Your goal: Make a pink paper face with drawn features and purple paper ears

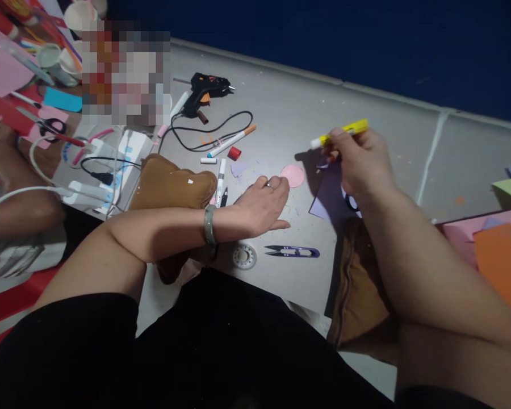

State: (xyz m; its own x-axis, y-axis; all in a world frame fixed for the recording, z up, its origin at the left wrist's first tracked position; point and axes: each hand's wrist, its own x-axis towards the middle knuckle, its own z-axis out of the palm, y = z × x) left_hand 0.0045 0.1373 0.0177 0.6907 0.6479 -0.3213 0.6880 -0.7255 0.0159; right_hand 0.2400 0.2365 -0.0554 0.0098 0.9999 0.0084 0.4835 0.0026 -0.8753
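My right hand is raised over the table, pinching a yellow marker whose white end points left. Palm down, my left hand rests on the table with the thumb apart; its fingertips meet the edge of a pink paper circle. Purple paper lies under my right hand, with a dark scissor handle partly hidden by the wrist. Nearer to me are purple thread snips and a round white bobbin-like disc.
A black glue gun with a looping cord lies at the back, near an orange-and-white marker and a red cap. Brown cushions flank the work area. At left are a power strip and another person's arm.
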